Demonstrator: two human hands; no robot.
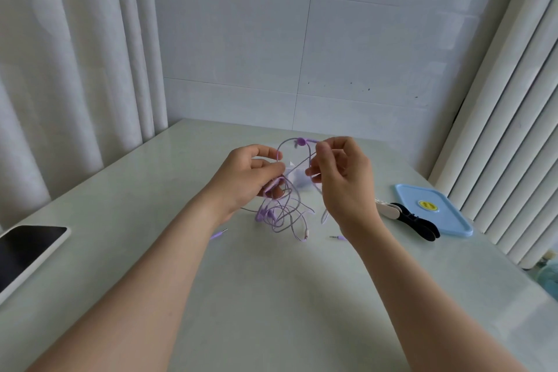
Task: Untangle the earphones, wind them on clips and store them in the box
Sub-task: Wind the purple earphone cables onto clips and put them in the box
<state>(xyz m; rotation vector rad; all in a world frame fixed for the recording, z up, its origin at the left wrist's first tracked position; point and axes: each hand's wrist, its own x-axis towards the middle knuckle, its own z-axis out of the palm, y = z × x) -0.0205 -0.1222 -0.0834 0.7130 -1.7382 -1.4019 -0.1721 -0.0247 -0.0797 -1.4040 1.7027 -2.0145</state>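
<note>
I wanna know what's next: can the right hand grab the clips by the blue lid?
Probably yes: the clips lie uncovered beside its wrist, but the right hand must first drop the earphones.

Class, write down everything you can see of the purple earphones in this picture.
The earphones are thin lilac cables in a loose tangle. The left hand and right hand each pinch strands, holding an upper loop with a purple earbud above the table. The lower coils hang down to it, where three jack plugs lie, so more than one set seems tangled.
</note>
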